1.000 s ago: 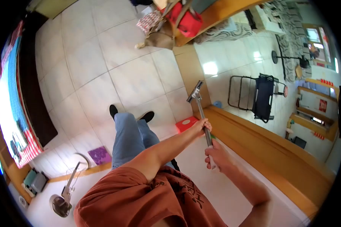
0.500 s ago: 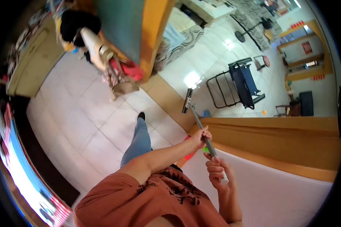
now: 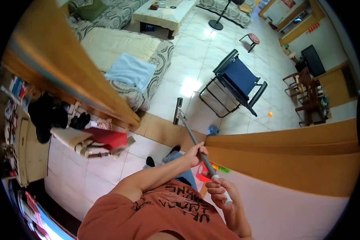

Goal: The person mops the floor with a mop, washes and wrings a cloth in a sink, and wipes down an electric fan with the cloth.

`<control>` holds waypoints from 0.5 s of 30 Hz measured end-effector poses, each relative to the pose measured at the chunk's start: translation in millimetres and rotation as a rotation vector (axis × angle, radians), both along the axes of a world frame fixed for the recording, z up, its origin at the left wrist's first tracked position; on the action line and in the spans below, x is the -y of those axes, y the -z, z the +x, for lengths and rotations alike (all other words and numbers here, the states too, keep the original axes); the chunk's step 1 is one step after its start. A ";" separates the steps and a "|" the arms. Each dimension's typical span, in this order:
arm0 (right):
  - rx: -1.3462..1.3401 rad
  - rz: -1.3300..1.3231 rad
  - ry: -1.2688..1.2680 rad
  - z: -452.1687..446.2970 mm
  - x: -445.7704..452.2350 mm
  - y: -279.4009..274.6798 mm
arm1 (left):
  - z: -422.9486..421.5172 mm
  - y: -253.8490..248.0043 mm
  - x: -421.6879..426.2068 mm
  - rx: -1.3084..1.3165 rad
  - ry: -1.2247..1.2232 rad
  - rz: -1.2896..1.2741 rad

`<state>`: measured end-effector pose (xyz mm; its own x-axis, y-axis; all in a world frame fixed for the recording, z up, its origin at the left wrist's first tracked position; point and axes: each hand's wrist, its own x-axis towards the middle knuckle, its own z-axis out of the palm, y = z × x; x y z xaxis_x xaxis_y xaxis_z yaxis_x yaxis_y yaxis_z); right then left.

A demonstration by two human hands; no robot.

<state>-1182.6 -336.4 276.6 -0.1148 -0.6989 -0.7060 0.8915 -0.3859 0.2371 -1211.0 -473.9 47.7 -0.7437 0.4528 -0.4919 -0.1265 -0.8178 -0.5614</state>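
Below centre, left hand point(image 3: 195, 155) and right hand point(image 3: 220, 189) wrap a T-headed pole point(image 3: 208, 164). Carrying seems underway; the next move must clear the doorframe point(image 3: 284, 156).

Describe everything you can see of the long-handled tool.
The long-handled tool has a straight grey pole, a short dark crosspiece set across its far end and a pale white near end. A lighter, metallic-looking joint links pole and crosspiece. The tool slants away from the body. The left hand grips the pole partway along; the right hand wraps the near end. The crosspiece shows against the tiled floor; whether it touches is unclear.
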 end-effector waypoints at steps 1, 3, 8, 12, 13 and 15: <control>0.011 0.005 0.015 -16.7 8.3 -0.5 | -16.4 -1.1 9.8 0.013 0.004 -0.001; 0.043 0.022 0.027 -58.5 41.0 -1.8 | -56.9 2.6 41.9 0.026 0.029 0.007; -0.032 0.019 -0.043 -165.5 57.0 13.6 | -164.9 21.2 63.3 -0.012 0.008 -0.087; -0.089 0.050 -0.133 -257.2 96.4 1.5 | -252.1 14.2 101.0 -0.044 -0.007 -0.087; -0.119 0.062 -0.166 -276.1 99.4 1.9 | -270.2 14.0 105.2 -0.041 -0.010 -0.093; -0.157 0.081 -0.202 -315.8 109.9 3.3 | -312.0 12.3 119.3 -0.050 0.022 -0.147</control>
